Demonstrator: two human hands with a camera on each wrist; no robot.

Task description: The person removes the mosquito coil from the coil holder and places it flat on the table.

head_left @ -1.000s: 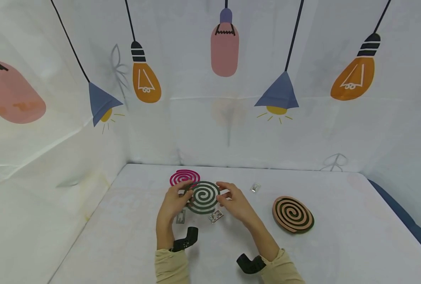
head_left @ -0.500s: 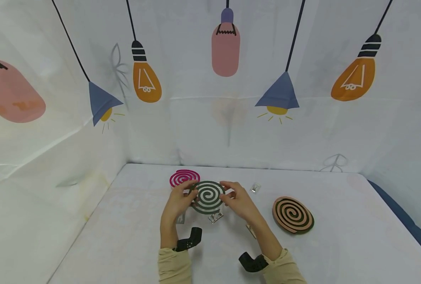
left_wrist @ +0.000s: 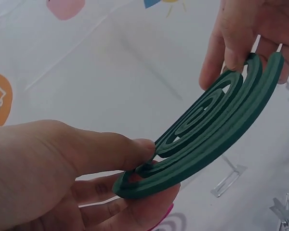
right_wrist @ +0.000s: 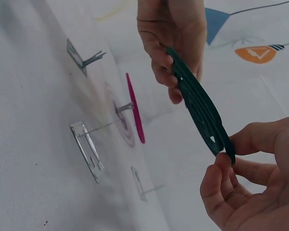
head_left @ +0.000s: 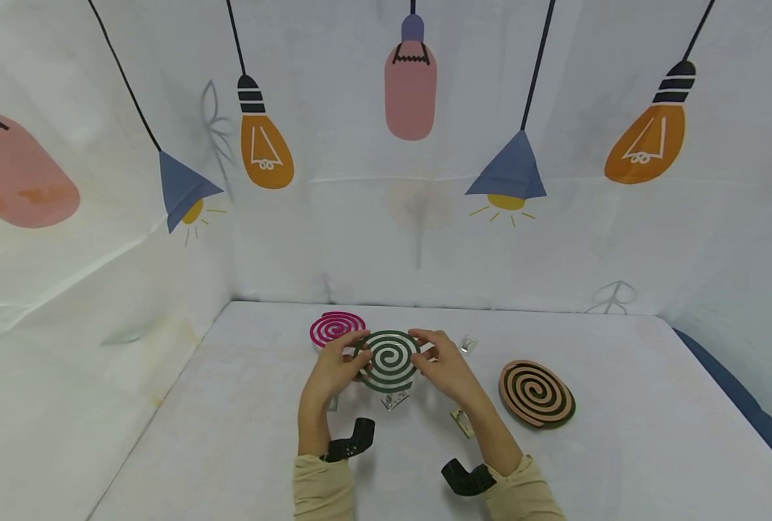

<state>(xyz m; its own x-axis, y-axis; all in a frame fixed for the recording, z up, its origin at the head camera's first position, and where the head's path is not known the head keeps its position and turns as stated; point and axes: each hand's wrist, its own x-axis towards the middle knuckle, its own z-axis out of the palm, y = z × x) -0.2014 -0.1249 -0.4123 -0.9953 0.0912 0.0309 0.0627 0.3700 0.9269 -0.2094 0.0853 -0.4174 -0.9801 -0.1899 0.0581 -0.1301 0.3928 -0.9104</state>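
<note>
A green mosquito coil [head_left: 392, 362] is held up over the table, pinched at its edges by both hands. My left hand [head_left: 333, 370] grips its left edge, with the thumb [left_wrist: 142, 150] on one face and fingers behind. On the opposite edge, my right hand [head_left: 447, 369] pinches it between thumb and fingers. Just beneath the coil in the head view, a metal coil stand [head_left: 395, 400] lies on the table. Beyond the left hand, a pink mosquito coil [head_left: 333, 327] sits raised on a thin metal stand [right_wrist: 126, 107], as the right wrist view shows.
To the right lies a stack of brown and dark green coils [head_left: 537, 394]. More metal stands rest around the hands: a gold-coloured one [head_left: 461, 422] by the right forearm, a silver one [head_left: 468, 345] behind the right hand, and one [head_left: 333, 402] beside the left wrist.
Both hands have shifted a little to the right, carrying the green mosquito coil along. The gold-coloured stand has come into sight beside the right forearm.
</note>
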